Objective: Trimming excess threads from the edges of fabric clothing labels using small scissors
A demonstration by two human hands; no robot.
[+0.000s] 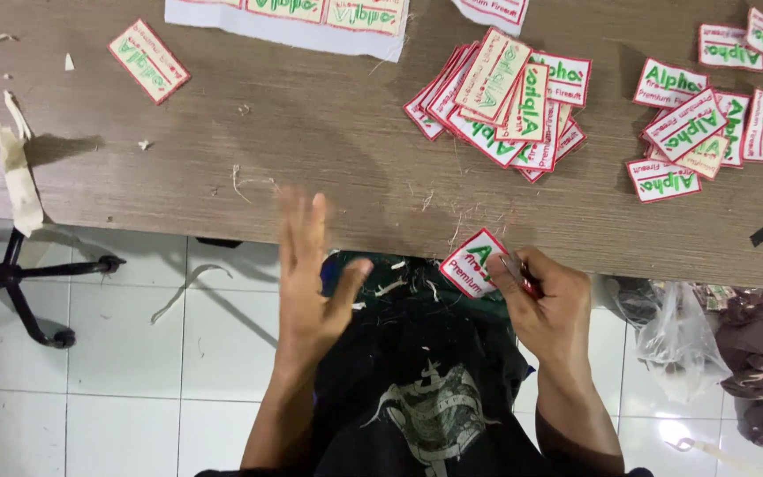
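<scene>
My left hand (309,269) is raised over the table's front edge, blurred, fingers spread, holding nothing. My right hand (542,300) grips a white embroidered patch with red border and green lettering (470,262), along with a small metal tool with a red part (520,274), just off the table's edge above my lap. A fanned pile of the same patches (501,102) lies on the table beyond my right hand. A second pile (708,132) sits further right.
The wooden table (328,141) carries a single patch (148,60) at far left, uncut patch sheets (311,13) at the top edge, and thread scraps. A chair base (11,274) stands on the tiled floor at left; plastic bags (682,336) lie at right.
</scene>
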